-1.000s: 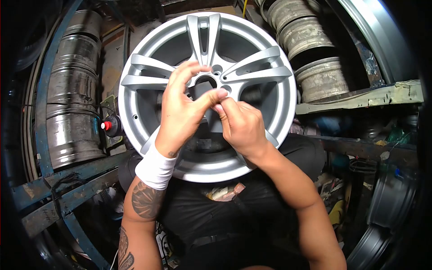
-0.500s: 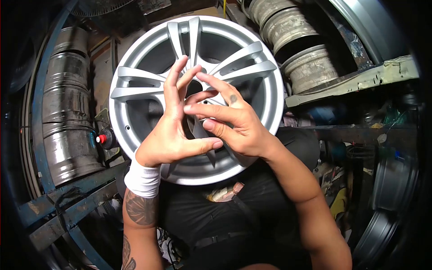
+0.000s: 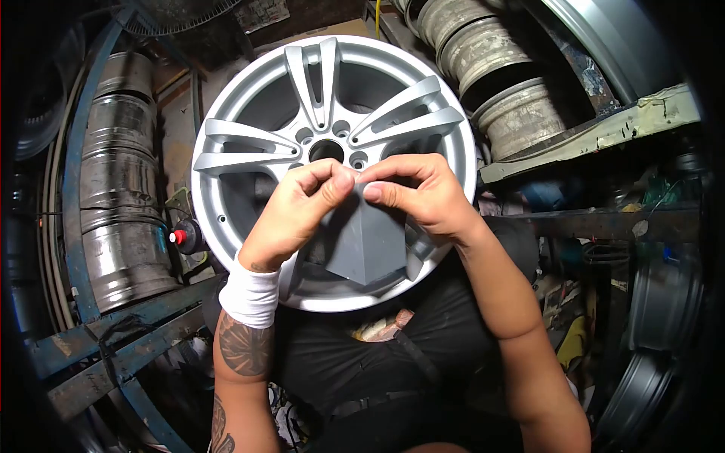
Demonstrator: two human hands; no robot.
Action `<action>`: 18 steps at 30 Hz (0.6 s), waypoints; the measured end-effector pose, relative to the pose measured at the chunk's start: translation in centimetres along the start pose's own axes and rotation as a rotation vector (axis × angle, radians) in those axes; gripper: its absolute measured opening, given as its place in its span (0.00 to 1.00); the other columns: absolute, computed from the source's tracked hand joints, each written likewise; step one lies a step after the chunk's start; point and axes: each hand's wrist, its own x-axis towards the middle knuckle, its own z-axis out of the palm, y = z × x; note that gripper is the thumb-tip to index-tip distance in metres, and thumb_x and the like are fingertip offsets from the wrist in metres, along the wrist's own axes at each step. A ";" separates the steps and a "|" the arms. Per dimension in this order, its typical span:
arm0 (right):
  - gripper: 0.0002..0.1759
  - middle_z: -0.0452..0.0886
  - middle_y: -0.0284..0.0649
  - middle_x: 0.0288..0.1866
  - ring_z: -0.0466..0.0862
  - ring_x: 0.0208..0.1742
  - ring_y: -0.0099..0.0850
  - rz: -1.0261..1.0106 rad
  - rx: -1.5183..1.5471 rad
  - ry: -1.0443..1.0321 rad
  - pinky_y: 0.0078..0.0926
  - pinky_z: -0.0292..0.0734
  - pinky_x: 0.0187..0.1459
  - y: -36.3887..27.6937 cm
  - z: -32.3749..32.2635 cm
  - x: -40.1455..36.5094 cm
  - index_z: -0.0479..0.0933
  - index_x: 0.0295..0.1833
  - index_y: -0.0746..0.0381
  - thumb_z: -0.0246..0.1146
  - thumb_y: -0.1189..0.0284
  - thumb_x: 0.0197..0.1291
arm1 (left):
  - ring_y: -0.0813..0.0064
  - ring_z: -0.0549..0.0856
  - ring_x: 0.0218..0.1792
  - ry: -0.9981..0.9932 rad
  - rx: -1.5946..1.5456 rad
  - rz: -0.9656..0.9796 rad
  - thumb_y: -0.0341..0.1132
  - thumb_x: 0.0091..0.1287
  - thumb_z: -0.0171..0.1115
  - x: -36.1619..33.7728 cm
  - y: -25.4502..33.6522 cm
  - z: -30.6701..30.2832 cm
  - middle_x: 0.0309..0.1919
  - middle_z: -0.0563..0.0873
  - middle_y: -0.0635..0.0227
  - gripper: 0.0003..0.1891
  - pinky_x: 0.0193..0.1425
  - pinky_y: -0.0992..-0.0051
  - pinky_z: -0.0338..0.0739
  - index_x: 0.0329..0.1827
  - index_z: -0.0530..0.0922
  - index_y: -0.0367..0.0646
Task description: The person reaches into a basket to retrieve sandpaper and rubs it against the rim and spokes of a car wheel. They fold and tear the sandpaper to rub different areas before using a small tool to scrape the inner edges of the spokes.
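A silver alloy wheel (image 3: 321,94) with paired spokes lies face up in front of my body. Over its lower middle hangs a grey, creased sheet (image 3: 366,245), folded down its centre. My left hand (image 3: 306,204), with a white band at the wrist, pinches the sheet's top edge between thumb and fingers. Close beside it, my right hand (image 3: 423,196) pinches the same edge from the right. The fingertips of both hands nearly touch, just below the wheel's centre hole. Part of the lower spokes is hidden behind the sheet and hands.
Stacked metal rims (image 3: 121,181) stand at the left behind a blue frame. A bottle with a red cap (image 3: 179,236) is beside the wheel. More worn rims (image 3: 521,117) lie at the upper right, above a pale beam (image 3: 596,140). Dark rims (image 3: 630,392) stand at the lower right.
Both hands have closed from spread fingers into pinches and drawn level below the hub. The grey sheet now faces the camera more broadly, and the hub shows more fully.
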 end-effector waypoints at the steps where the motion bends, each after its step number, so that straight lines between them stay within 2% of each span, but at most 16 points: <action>1: 0.10 0.93 0.40 0.47 0.88 0.50 0.23 0.028 0.027 0.025 0.22 0.82 0.56 0.0 0.0 0.0 0.91 0.53 0.68 0.75 0.77 0.69 | 0.87 0.79 0.44 -0.005 0.026 0.034 0.38 0.79 0.70 -0.1 0.3 0.0 0.41 0.86 0.75 0.12 0.51 0.82 0.74 0.48 0.87 0.35; 3: 0.10 0.93 0.39 0.47 0.88 0.50 0.22 -0.009 0.017 0.070 0.22 0.82 0.56 0.5 0.1 0.1 0.91 0.52 0.67 0.76 0.75 0.68 | 0.87 0.80 0.45 -0.015 0.077 0.105 0.36 0.78 0.71 -0.1 0.6 0.0 0.41 0.86 0.75 0.10 0.52 0.81 0.74 0.46 0.87 0.36; 4: 0.10 0.93 0.39 0.46 0.88 0.50 0.22 -0.027 0.012 0.091 0.22 0.82 0.56 0.8 0.1 0.2 0.92 0.52 0.66 0.76 0.74 0.68 | 0.86 0.81 0.44 0.049 0.076 0.113 0.34 0.77 0.72 0.0 0.5 0.4 0.40 0.87 0.73 0.09 0.52 0.80 0.75 0.44 0.89 0.35; 7: 0.10 0.93 0.40 0.47 0.89 0.50 0.23 -0.082 -0.013 0.190 0.22 0.82 0.56 1.3 0.4 0.5 0.92 0.52 0.66 0.76 0.74 0.68 | 0.83 0.84 0.43 0.198 0.245 0.247 0.33 0.75 0.74 0.4 0.1 1.2 0.39 0.89 0.70 0.08 0.52 0.79 0.77 0.45 0.90 0.35; 8: 0.09 0.93 0.41 0.48 0.89 0.50 0.24 -0.121 -0.005 0.230 0.22 0.82 0.56 1.8 0.7 0.7 0.92 0.51 0.66 0.76 0.75 0.68 | 0.79 0.86 0.43 0.269 0.281 0.332 0.32 0.73 0.75 0.7 -0.4 1.6 0.39 0.90 0.66 0.08 0.51 0.77 0.78 0.46 0.92 0.36; 12: 0.08 0.93 0.41 0.47 0.89 0.50 0.24 -0.212 0.015 0.307 0.21 0.81 0.56 2.2 1.6 1.2 0.92 0.50 0.66 0.75 0.76 0.68 | 0.76 0.87 0.42 0.366 0.300 0.467 0.31 0.72 0.77 1.1 -0.8 2.1 0.39 0.91 0.62 0.07 0.51 0.76 0.80 0.45 0.92 0.36; 15: 0.07 0.93 0.41 0.46 0.89 0.49 0.23 -0.235 0.073 0.327 0.20 0.81 0.56 2.2 2.3 1.4 0.92 0.50 0.66 0.74 0.77 0.68 | 0.78 0.87 0.42 0.414 0.355 0.563 0.31 0.73 0.76 1.1 -0.7 2.1 0.40 0.92 0.63 0.08 0.50 0.78 0.80 0.47 0.92 0.35; 18: 0.07 0.93 0.40 0.47 0.89 0.49 0.23 -0.189 0.173 0.296 0.20 0.81 0.56 1.9 2.6 1.5 0.91 0.50 0.66 0.74 0.77 0.69 | 0.81 0.87 0.42 0.298 0.158 0.352 0.31 0.73 0.75 0.5 -0.1 1.4 0.41 0.93 0.66 0.08 0.50 0.79 0.81 0.48 0.91 0.35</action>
